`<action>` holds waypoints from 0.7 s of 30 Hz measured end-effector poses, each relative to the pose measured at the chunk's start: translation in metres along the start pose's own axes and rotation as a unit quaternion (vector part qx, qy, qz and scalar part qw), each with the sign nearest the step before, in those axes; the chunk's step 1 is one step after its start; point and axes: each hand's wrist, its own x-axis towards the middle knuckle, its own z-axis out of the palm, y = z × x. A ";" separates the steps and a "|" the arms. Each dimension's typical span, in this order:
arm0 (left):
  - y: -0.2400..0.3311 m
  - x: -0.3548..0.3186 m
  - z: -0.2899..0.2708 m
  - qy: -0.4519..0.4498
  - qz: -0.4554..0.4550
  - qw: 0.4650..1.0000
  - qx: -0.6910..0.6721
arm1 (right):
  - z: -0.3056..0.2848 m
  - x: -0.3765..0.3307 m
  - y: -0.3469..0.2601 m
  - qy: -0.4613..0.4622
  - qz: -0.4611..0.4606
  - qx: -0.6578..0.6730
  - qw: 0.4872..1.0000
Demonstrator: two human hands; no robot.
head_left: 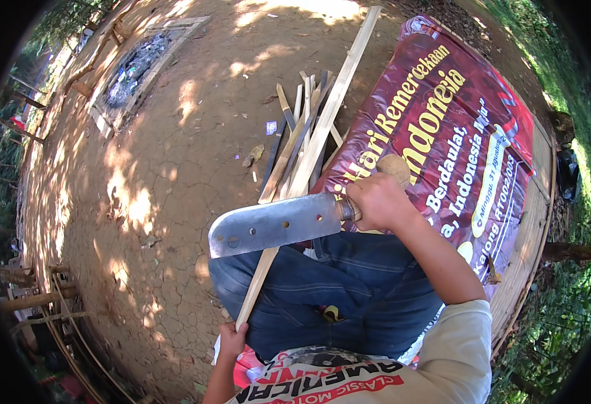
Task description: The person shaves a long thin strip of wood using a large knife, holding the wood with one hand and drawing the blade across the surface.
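Right hand (376, 202) is closing firmly round the dark handle (349, 212) of a broad grey steel blade with a rounded tip and a row of round holes (268, 223). The blade is lying crosswise above the lap, its tip pointing left; the handle is mostly hiding in the fist.

Left hand (233, 340) is clamping the near end of a long, straight, pale wooden strip (332, 111). The strip is slanting up and away, passing beneath the blade — whether the two are touching, cannot tell — and its far end is reaching near the upper left corner of a maroon printed plastic banner with yellow and white lettering (403, 101).

Along the banner's left edge, a loose heap of narrow pale and dark wooden strips (285, 161) is resting on cracked brown bare earth (167, 236). A small blue-and-white square packet (271, 128) and a curled brown dry leaf (253, 156) are lying just left of the heap.

The person's dark blue jeans (349, 276) are covering folded legs. Toward the ground's upper left, a rectangular border is enclosing a bed of grey ash (137, 71).
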 end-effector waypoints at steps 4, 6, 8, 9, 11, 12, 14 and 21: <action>-0.009 0.002 0.001 -0.011 -0.003 1.000 -0.016 | -0.003 0.006 -0.006 0.006 0.006 -0.017 1.000; -0.016 0.002 0.000 -0.013 -0.012 1.000 0.000 | -0.002 0.009 -0.004 -0.006 0.001 -0.036 0.999; -0.008 0.002 0.001 -0.007 -0.015 1.000 -0.006 | -0.004 0.009 -0.003 -0.002 0.008 -0.041 0.999; -0.005 0.002 0.001 -0.005 -0.016 1.000 -0.009 | -0.005 0.010 -0.004 0.000 0.011 -0.044 0.999; -0.011 0.003 0.002 -0.006 -0.010 1.000 -0.013 | -0.010 0.011 -0.007 -0.014 0.020 -0.058 0.998; -0.016 0.004 0.003 -0.006 -0.007 1.000 -0.015 | -0.013 0.012 -0.009 -0.021 0.024 -0.065 0.997; -0.028 0.007 0.003 -0.009 0.009 1.000 -0.004 | -0.012 0.011 -0.009 -0.025 0.022 -0.078 0.996; -0.001 0.002 0.001 -0.001 -0.005 1.000 0.017 | -0.027 0.012 0.029 0.071 0.199 -0.077 0.974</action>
